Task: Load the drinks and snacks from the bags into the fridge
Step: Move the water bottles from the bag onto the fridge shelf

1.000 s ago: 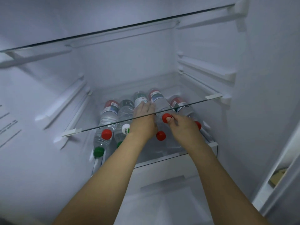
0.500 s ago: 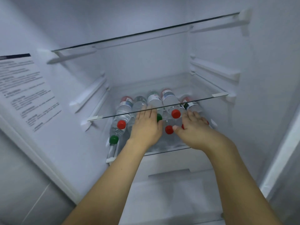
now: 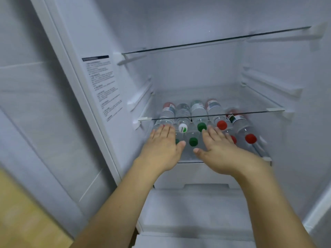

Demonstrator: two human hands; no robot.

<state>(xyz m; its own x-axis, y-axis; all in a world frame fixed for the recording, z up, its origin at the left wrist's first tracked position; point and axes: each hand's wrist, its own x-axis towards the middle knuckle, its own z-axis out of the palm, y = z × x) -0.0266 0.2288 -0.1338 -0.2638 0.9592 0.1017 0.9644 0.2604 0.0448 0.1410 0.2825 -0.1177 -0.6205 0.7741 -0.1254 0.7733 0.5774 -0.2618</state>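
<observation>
Inside the open fridge (image 3: 179, 18), clear water bottles (image 3: 198, 111) are lying on their sides in two layers beneath the lower glass shelf (image 3: 232, 114), their red, green and white caps pointing toward the near edge. Both hands are reaching in with fingers straight and spread, gripping nothing. The left hand (image 3: 162, 147) is hovering flat over the left bottles, the right hand (image 3: 217, 149) over the middle and right ones; whether the fingertips are touching the bottles cannot be told. A printed label (image 3: 103, 88) is showing on the fridge's left inner wall.
</observation>
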